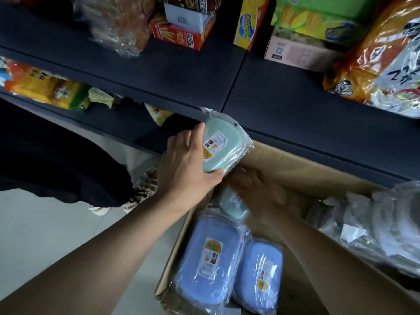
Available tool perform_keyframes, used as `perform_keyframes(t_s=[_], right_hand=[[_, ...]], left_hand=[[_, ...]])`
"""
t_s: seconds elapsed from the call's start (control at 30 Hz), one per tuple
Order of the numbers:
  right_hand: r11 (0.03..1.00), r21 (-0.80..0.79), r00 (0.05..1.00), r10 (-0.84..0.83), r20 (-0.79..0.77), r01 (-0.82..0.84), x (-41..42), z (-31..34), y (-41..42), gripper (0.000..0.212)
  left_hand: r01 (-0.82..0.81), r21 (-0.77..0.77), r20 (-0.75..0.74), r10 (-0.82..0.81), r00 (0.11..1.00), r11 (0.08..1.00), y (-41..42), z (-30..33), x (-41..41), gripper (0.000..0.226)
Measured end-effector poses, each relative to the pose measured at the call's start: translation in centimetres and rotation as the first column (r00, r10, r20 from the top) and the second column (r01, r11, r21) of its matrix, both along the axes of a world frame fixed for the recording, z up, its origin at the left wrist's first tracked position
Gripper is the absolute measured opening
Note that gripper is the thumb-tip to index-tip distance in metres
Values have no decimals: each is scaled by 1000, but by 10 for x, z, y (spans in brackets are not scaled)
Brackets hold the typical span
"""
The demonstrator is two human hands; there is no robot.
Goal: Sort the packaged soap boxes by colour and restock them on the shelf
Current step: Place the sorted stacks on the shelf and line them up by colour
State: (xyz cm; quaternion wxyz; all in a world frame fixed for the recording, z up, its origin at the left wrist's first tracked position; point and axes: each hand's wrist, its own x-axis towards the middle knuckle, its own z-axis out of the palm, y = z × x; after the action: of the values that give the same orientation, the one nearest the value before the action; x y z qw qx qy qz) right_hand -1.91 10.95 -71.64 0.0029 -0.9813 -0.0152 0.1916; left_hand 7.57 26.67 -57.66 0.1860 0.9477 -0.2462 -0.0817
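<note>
The left hand (188, 164) is grasping a wrapped green soap box (221, 147) just under the dark shelf (284, 105) edge. The right hand (261, 196) is blurring inside the cardboard box (293, 164) on the pale floor (56, 223), its grip impossible to tell, beside two blue soap boxes (210, 258).

A shop aisle, small grocery or convenience store; dark blue shelving (172, 71) in tiers, stocked with boxed biscuits (181, 37), a yellow snack carton (247, 21), crinkly crisp bags (372, 64); open cardboard carton (295, 164) of wrapped stock on pale tiled floor (45, 219).
</note>
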Motion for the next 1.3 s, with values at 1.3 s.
perform_keyframes(t_s=[1.3], right_hand=[[750,204,592,-632,500,629,-108,430,4,91]], left_hand=[[314,-269,65,-308,949,910,5,304,0,83]])
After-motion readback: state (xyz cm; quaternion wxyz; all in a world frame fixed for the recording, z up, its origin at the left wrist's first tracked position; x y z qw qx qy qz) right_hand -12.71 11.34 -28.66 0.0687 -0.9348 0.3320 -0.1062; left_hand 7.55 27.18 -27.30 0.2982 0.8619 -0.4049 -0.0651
